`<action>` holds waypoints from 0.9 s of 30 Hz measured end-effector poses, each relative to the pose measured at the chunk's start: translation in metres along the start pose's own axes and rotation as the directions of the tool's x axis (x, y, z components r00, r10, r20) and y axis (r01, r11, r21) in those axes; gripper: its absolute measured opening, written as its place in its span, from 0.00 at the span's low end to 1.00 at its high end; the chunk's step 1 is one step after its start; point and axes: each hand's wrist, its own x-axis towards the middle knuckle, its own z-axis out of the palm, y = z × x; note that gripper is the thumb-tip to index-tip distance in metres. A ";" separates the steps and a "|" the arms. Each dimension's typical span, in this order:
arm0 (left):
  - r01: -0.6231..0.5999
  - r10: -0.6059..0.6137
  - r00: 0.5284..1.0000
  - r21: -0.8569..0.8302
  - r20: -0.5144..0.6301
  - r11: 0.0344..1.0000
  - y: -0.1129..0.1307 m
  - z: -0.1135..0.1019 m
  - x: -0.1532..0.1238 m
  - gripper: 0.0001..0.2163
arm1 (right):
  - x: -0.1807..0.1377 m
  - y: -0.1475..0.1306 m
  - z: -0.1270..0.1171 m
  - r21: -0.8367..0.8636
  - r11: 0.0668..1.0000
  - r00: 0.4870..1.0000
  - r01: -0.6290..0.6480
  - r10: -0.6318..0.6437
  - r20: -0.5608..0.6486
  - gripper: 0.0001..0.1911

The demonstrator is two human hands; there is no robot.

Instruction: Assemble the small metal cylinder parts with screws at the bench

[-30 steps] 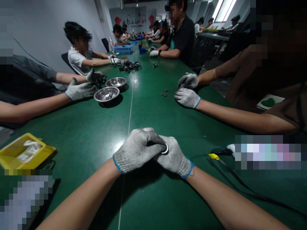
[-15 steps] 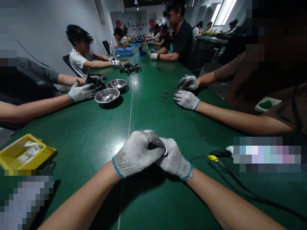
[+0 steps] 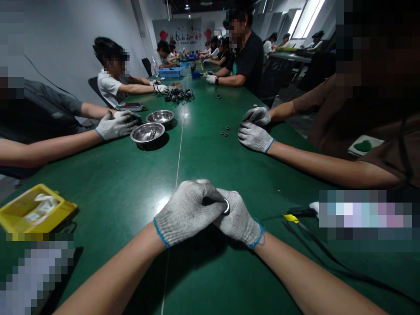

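Both my hands wear whitish knitted gloves with blue cuffs and meet just above the green table [image 3: 203, 284]. Between them is a small shiny metal ring [image 3: 227, 207], its curved edge showing at the fingertips. My left hand [image 3: 192, 212] is closed, with thumb and fingers pinching the ring from the left. Curled behind and under it, my right hand [image 3: 239, 218] closes on the same ring from the right; its fingers are mostly hidden by the left hand. Past my hands lie several small dark rings [image 3: 225, 134], near a co-worker's gloved hands [image 3: 256, 135].
On the left stand two steel bowls [image 3: 147, 132], the nearer holding small metal parts, by another co-worker's gloved hands [image 3: 116, 125]. A yellow bin [image 3: 62, 212] sits at the near left. Black cable with a yellow tag [image 3: 291, 218] lies right. Farther off are a dark heap of parts [image 3: 179, 96] and a blue crate [image 3: 170, 72].
My hands and the ring keep almost the same pose. The left co-worker's hands have come closer together and flatter beside the bowls. The view has tilted very slightly.
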 end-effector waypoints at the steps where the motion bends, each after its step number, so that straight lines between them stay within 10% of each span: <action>1: -0.017 0.016 1.000 0.015 0.005 1.000 -0.001 -0.001 0.000 0.07 | 0.000 0.000 0.000 -0.003 1.000 1.000 -0.006 0.006 -0.001 0.09; 11: -0.377 0.312 0.926 0.538 0.213 0.754 0.009 -0.006 -0.002 0.12 | -0.003 0.010 -0.003 0.040 0.993 0.994 -0.110 0.111 -0.017 0.14; 27: -0.414 0.433 0.895 0.567 0.109 0.712 -0.008 0.004 -0.004 0.14 | 0.000 0.008 -0.004 0.013 0.999 0.998 -0.041 0.042 -0.056 0.10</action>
